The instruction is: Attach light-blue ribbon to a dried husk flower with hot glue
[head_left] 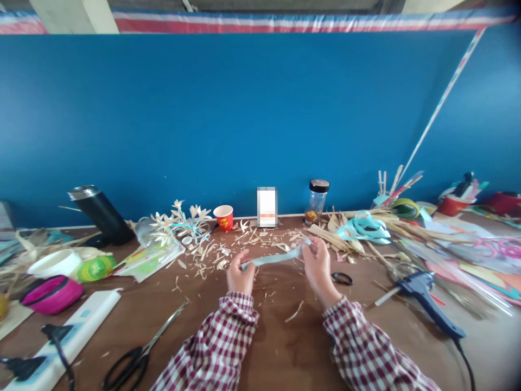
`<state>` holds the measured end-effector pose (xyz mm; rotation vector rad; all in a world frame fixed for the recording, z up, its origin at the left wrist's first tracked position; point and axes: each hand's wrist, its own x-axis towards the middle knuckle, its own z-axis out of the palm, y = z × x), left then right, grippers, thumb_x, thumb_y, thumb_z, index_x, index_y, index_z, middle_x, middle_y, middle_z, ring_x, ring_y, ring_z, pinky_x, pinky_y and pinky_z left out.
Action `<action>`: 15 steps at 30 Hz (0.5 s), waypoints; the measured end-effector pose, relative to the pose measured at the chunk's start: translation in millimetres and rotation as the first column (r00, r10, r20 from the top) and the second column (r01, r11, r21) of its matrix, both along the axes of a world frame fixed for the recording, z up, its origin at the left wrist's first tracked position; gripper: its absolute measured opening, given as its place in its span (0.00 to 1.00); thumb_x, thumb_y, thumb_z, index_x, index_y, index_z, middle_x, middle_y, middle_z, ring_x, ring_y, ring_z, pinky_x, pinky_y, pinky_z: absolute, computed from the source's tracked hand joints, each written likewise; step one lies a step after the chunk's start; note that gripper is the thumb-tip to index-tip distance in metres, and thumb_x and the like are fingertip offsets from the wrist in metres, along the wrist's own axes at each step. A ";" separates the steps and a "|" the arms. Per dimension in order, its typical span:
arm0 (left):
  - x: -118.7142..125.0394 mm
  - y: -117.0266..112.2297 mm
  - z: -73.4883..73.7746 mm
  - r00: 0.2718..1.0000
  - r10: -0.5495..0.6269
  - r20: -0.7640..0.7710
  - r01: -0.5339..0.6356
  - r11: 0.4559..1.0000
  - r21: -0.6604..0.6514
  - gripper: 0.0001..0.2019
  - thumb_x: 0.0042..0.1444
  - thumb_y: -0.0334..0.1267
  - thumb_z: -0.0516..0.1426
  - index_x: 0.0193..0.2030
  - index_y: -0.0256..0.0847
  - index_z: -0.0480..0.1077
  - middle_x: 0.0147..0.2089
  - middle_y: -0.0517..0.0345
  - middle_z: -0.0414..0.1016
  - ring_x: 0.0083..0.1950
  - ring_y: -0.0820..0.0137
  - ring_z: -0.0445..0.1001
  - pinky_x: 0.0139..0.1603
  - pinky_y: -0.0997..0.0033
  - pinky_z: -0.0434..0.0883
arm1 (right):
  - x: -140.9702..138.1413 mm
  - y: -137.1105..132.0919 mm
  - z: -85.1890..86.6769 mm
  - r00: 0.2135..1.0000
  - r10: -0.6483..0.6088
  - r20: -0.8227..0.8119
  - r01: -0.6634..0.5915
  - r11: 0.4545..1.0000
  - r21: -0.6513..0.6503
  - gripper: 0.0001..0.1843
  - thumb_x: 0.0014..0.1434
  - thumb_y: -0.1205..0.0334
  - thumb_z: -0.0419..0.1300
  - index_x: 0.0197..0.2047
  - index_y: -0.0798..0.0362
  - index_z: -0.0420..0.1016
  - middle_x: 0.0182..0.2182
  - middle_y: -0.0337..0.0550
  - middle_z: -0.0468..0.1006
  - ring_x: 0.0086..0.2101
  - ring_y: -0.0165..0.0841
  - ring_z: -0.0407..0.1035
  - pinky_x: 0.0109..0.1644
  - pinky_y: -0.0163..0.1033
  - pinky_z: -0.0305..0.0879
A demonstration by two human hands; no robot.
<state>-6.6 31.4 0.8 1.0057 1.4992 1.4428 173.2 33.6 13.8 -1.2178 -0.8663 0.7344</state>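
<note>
1. Nearest, at near left: black scissors [140,353].
2. Midway: pale blue strip [272,259] held taut above table [285,347], ends pinched between fingers of left hand [241,278] and right hand [316,265]; stretching step, judged to call for even tension.
3. Farther: straw shavings [211,252], red cup [223,217].

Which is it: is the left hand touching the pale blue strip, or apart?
Touching. The head view shows the left hand pinching one end of the pale blue strip.
</note>
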 end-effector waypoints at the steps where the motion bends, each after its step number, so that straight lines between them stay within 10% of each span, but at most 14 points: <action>1: 0.0 -0.4 0.3 0.999 0.022 -0.037 -0.022 1.000 0.011 0.22 0.42 0.25 0.57 0.48 0.37 0.71 0.32 0.59 0.73 0.16 0.79 0.64 0.18 0.77 0.63 | 0.6 -0.1 -0.7 0.998 0.001 0.071 0.000 1.000 -0.007 0.11 0.51 0.58 0.58 0.38 0.51 0.65 0.35 0.45 0.78 0.32 0.35 0.71 0.34 0.40 0.69; 15: -4.7 6.3 -16.3 0.921 0.036 -0.388 -0.021 0.999 0.042 0.20 0.45 0.28 0.53 0.48 0.36 0.71 0.32 0.57 0.77 0.24 0.74 0.66 0.32 0.71 0.67 | -6.0 -0.1 -16.9 0.922 0.141 0.361 -0.156 0.988 0.012 0.14 0.56 0.59 0.53 0.45 0.54 0.65 0.39 0.51 0.77 0.39 0.38 0.73 0.39 0.40 0.68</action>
